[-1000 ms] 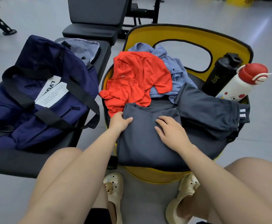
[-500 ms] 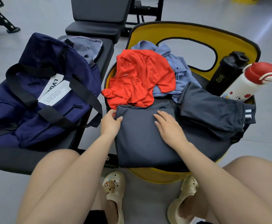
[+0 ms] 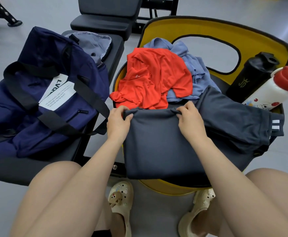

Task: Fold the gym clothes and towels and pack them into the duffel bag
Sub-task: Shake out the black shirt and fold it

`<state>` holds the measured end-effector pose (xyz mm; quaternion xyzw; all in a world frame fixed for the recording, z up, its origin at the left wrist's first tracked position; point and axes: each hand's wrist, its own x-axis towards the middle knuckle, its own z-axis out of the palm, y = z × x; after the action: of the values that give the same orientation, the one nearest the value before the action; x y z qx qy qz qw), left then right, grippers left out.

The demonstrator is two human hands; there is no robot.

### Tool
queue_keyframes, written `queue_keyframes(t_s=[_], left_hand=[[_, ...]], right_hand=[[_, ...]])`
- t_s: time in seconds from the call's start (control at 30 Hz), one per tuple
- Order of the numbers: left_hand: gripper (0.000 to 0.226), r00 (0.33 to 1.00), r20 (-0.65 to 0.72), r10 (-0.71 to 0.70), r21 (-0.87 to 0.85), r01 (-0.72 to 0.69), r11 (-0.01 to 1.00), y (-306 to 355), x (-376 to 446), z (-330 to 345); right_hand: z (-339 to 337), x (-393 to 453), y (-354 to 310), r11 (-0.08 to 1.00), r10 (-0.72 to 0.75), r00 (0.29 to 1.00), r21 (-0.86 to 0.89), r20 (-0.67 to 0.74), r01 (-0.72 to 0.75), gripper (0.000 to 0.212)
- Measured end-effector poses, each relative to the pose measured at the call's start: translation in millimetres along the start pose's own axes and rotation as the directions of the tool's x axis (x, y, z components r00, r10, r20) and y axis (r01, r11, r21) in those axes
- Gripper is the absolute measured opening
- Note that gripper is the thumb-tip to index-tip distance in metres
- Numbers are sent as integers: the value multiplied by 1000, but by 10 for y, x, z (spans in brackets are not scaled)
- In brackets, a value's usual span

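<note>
Hands: we see the left hand (image 3: 118, 121) and the right hand (image 3: 189, 120) both on the far edge of the dark grey cloth (image 3: 158, 142).
Left hand: its fingers curl round the far left corner of the cloth and pinch it.
Right hand: its fingers curl over the far edge of the cloth and pinch it, so the cloth bunches up there.
Dark grey cloth: it lies flat between our two arms, on the yellow chair (image 3: 199, 29).
Orange shirt (image 3: 155, 77): a crumpled heap just past both hands.
Blue shirt (image 3: 196, 69): crumpled behind the orange shirt, partly under it.
Dark shorts with white stripes (image 3: 235, 120): just right of the right hand.
Duffel bag (image 3: 42, 93): dark blue, on the black bench (image 3: 11, 170) left of the left hand, a little apart from it.
Bottles: a black bottle (image 3: 249, 77) and a white bottle with a red cap (image 3: 273, 88) stand far right of the right hand.
</note>
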<state>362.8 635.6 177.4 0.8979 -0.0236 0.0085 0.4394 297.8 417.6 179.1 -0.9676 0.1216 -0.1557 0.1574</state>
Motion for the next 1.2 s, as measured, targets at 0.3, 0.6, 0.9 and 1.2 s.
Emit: queue_keyframes(t_s=[0.3, 0.6, 0.9, 1.2], left_hand=[[29, 994, -106, -32, 222, 55, 974, 56, 56, 79], [60, 822, 334, 460, 504, -569, 650, -34, -408, 505], [60, 882, 408, 235, 530, -438, 726, -98, -328, 506], [57, 919, 365, 150, 507, -331, 796, -136, -398, 432]], right_hand=[[128, 106, -13, 976, -71, 996, -209, -52, 59, 34], [287, -364, -268, 971, -231, 937, 3, 261, 238, 44], [332, -355, -73, 996, 16, 918, -83, 397, 18, 58], [260, -434, 51, 989, 142, 903, -84, 406, -118, 62]])
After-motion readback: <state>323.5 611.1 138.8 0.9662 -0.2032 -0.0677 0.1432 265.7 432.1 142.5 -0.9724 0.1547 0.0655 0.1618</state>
